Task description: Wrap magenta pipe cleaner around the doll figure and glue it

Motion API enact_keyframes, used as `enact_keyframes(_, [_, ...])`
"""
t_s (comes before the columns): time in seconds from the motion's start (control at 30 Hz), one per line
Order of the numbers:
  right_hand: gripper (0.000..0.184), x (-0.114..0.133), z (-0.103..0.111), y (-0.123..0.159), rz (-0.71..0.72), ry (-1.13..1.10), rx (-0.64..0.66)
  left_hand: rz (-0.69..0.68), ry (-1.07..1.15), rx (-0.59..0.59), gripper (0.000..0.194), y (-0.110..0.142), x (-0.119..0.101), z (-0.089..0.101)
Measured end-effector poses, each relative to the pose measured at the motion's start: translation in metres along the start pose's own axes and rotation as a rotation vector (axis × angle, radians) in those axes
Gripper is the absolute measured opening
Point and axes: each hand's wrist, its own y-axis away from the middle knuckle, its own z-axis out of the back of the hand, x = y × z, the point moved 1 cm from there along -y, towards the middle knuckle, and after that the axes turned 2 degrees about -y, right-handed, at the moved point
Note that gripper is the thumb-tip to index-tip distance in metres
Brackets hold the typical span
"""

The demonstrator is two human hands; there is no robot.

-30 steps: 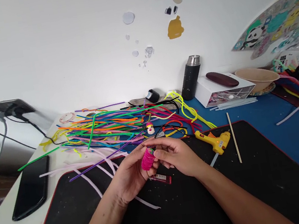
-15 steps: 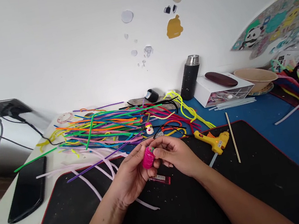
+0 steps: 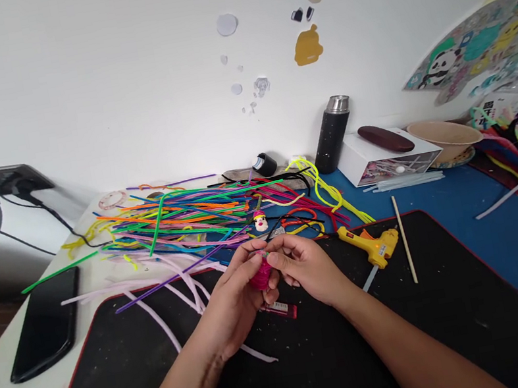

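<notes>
Both hands meet over the black mat (image 3: 413, 327) and hold a small pink coil of pipe cleaner (image 3: 260, 276). My left hand (image 3: 232, 299) cups the coil from the left with fingers curled around it. My right hand (image 3: 304, 266) pinches its top right side with thumb and fingertips. Just below the hands lies a small red tube (image 3: 282, 310). A pale pink pipe cleaner (image 3: 257, 353) trails out under my left wrist.
A heap of coloured pipe cleaners (image 3: 183, 217) lies behind the hands, with a small doll head (image 3: 260, 222) at its edge. A yellow glue gun (image 3: 373, 246) and a wooden stick (image 3: 404, 238) sit right. A phone (image 3: 45, 322) lies left; a flask (image 3: 333, 134) and white box (image 3: 385, 155) stand behind.
The hands have closed more tightly around the pink coil, so less of it shows. The view has shifted slightly; nothing else on the desk has moved.
</notes>
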Motion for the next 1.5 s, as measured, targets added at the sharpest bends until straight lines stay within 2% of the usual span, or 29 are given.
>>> enact_keyframes(0.57, [0.051, -0.008, 0.001, 0.001, -0.007, 0.074, 0.055, -0.062, 0.028, -0.125, 0.025, -0.004, 0.001, 0.003])
enact_keyframes(1.5, [0.047, -0.011, 0.0, 0.001, -0.066, -0.062, 0.025, -0.038, 0.035, -0.076, 0.028, -0.005, 0.0, 0.003])
